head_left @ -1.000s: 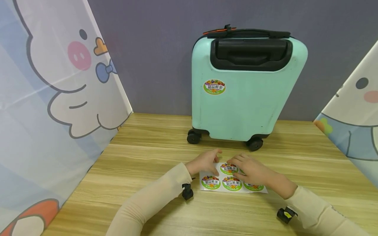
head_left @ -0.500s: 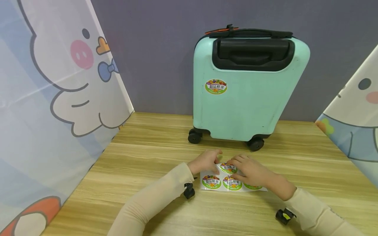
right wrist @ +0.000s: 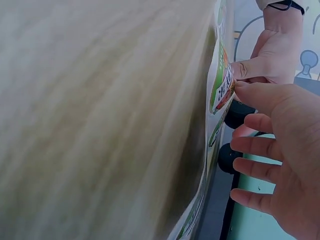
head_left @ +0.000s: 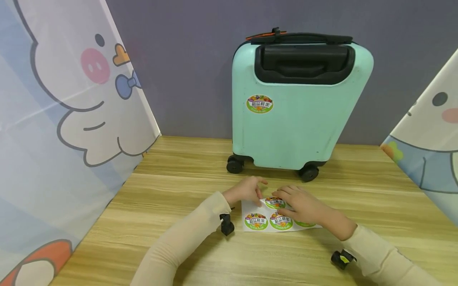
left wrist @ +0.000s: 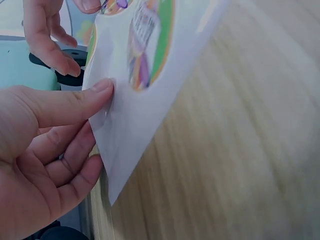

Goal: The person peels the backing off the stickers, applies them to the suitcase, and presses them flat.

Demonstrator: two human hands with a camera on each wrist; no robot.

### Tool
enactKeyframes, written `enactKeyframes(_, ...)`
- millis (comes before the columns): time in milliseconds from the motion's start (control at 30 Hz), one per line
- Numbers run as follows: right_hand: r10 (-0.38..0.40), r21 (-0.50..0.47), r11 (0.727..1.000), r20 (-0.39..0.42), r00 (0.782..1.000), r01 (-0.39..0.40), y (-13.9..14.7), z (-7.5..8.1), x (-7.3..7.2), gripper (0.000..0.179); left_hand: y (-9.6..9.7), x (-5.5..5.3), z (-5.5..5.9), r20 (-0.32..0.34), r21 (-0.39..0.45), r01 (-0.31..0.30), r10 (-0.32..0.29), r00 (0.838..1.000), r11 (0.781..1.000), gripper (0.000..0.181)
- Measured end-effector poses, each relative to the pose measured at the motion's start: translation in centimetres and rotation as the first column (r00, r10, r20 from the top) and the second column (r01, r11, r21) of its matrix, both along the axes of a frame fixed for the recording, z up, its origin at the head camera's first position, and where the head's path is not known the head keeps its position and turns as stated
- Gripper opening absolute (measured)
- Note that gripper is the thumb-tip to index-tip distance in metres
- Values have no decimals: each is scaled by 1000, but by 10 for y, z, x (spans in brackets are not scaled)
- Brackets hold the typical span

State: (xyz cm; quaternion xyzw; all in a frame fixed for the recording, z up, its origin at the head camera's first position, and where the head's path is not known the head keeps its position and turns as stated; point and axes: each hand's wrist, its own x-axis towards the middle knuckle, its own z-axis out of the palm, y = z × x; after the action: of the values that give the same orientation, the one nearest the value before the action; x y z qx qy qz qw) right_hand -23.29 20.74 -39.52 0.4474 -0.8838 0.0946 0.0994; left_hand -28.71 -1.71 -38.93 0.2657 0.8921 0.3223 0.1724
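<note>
A white sheet of round fruit stickers (head_left: 250, 227) lies on the wooden table, its upper left spot bare of a sticker. My left hand (head_left: 247, 190) pinches that corner; in the left wrist view the thumb (left wrist: 75, 105) presses on top and curled fingers are partly behind the sheet. Over the right part of the sheet is my right hand (head_left: 304, 205). Its thumb (right wrist: 260, 95) touches a printed sticker (right wrist: 223, 87) in the right wrist view, while the other fingers extend past the sheet's far edge. The right hand covers some stickers in the head view.
Behind the hands stands a mint-green suitcase (head_left: 286, 127) with black wheels and a black handle. One oval fruit sticker (head_left: 259, 104) is on its upper left. Cartoon-printed cloths (head_left: 32, 159) flank the table (head_left: 186, 171), and a grey panel (head_left: 186, 71) rises behind it.
My left hand has shifted slightly toward the suitcase, with its thumb drawn back on the sheet. The right hand has slid a little to the left. The head view wobbles slightly.
</note>
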Motion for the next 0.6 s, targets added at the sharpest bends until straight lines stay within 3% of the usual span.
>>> enactKeyframes(233, 17, -11, 1000, -24, 1000, -18, -5, 5, -3, 42, -7, -3, 1, 48, 89, 33, -37, 998, 995, 78)
enactKeyframes(400, 28, -52, 998, 19, 999, -27, -7, 9, -4, 40, -13, -3, 4, 91, 198, 41, -60, 994, 979, 75)
enactKeyframes(600, 42, -93, 995, 48, 998, -37, -7, 15, -4, 36, -17, -3, 12, 66, 241, 64, -83, 994, 968, 72)
